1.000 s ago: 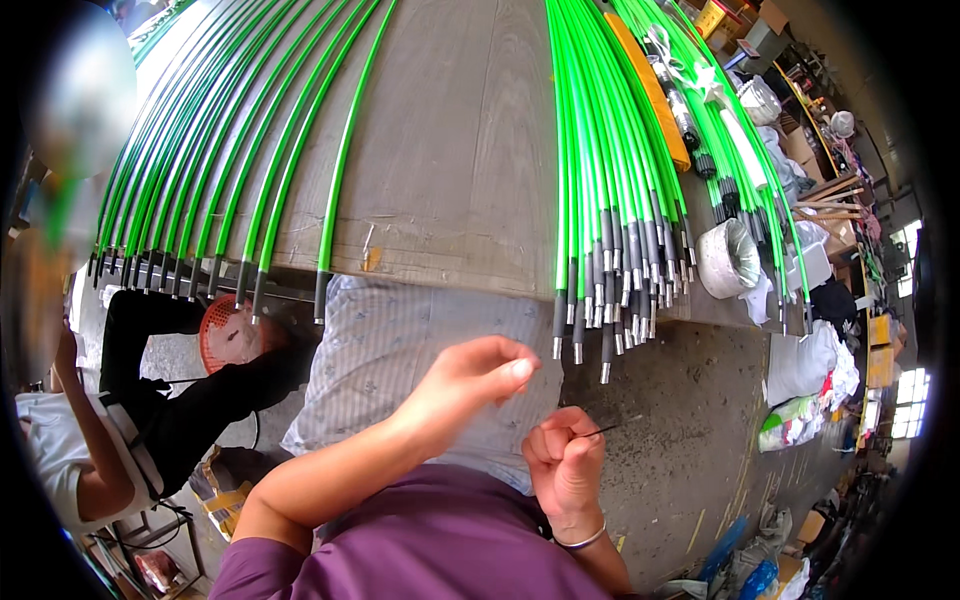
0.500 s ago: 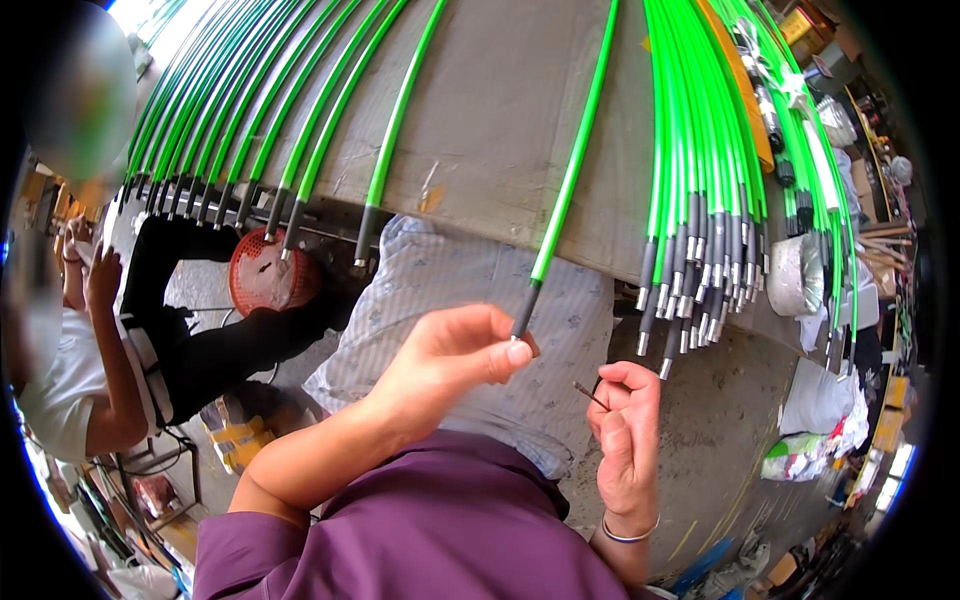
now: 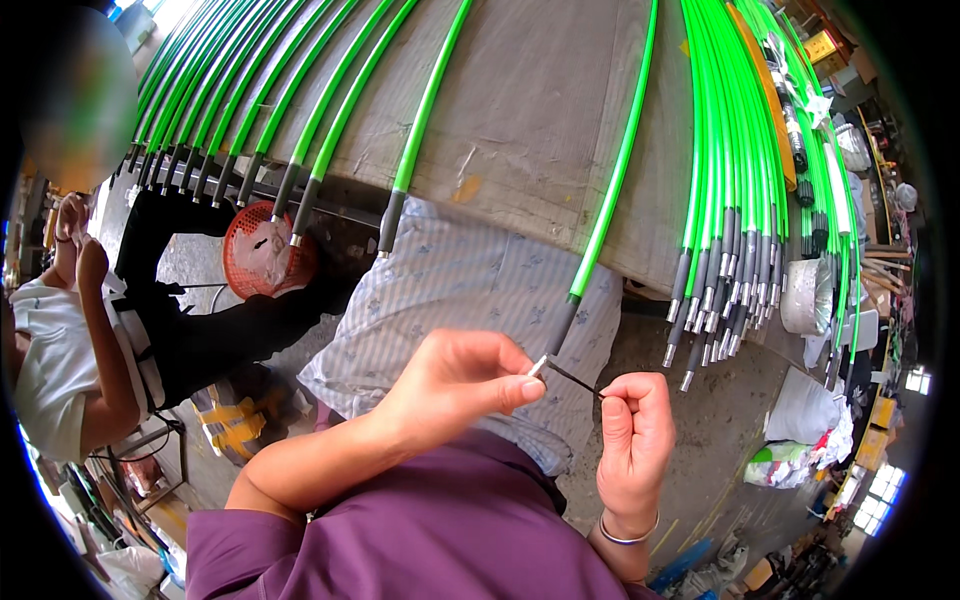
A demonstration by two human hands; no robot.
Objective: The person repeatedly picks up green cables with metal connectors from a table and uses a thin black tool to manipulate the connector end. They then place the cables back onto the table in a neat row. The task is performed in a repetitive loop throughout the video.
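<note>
Green plastic covers the rod (image 3: 612, 180) you are working on; it runs from the top of the view down over the grey cloth-covered bench (image 3: 540, 110) and ends in a dark grey sleeve with a small metal tip, which sits right at your left fingertips. Your left hand (image 3: 455, 385) is curled nearly closed, thumb and forefinger pinched on that metal tip. From the tip a thin dark wire (image 3: 572, 375) runs across the short gap to your right hand (image 3: 632, 440), which is closed into a loose fist with the fingertips nipped on the wire's far end. The two hands are near each other, joined only by the wire, and a thin bangle (image 3: 628, 535) circles your right wrist. Beneath both hands hangs a pale striped cloth (image 3: 470, 280) draped off the bench edge. Above and to the right of your right hand, a thick bunch of green rods (image 3: 735, 200) lies with grey-sleeved, metal-tipped ends overhanging the bench edge. Up and to the left of your left hand, more green rods (image 3: 250, 110) fan out singly, their dark ends pointing toward a red mesh basket (image 3: 268, 250) below. Farther left of your left hand, another person in a white top (image 3: 55, 370) sits with hands raised. Beyond the right-hand bunch stands a silvery bucket-like container (image 3: 805, 295).
</note>
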